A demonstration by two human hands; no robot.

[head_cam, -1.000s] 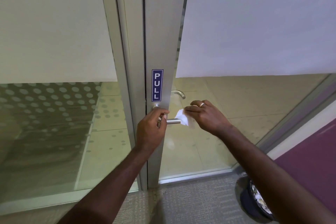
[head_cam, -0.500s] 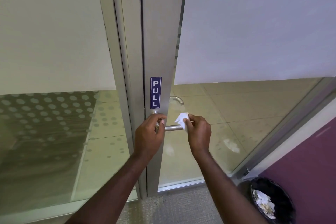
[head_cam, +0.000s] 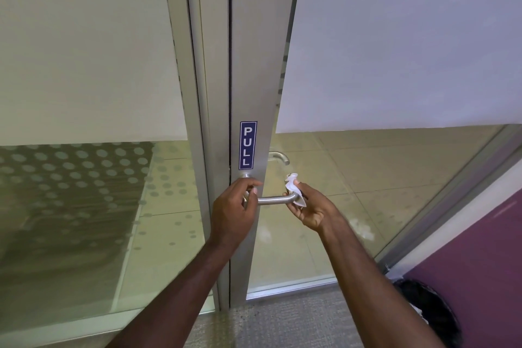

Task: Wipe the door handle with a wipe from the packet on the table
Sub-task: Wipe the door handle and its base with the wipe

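Observation:
A steel lever door handle (head_cam: 275, 200) sticks out to the right from the grey metal door frame (head_cam: 251, 79), under a blue PULL sign (head_cam: 248, 145). My left hand (head_cam: 233, 207) is closed around the handle's base near the frame. My right hand (head_cam: 309, 205) pinches a crumpled white wipe (head_cam: 293, 186) and cups it around the handle's curved free end from below. The packet and the table are out of view.
A second lever handle (head_cam: 279, 156) shows through the glass on the door's far side. Frosted glass panels (head_cam: 84, 45) flank the frame. A black waste bin (head_cam: 432, 311) with paper in it stands on the carpet at the lower right, by a purple wall (head_cam: 480, 263).
My right hand has turned palm-up and slid the wipe from the top of the handle to its outer end. More bare handle shows between my hands. My left hand stayed put.

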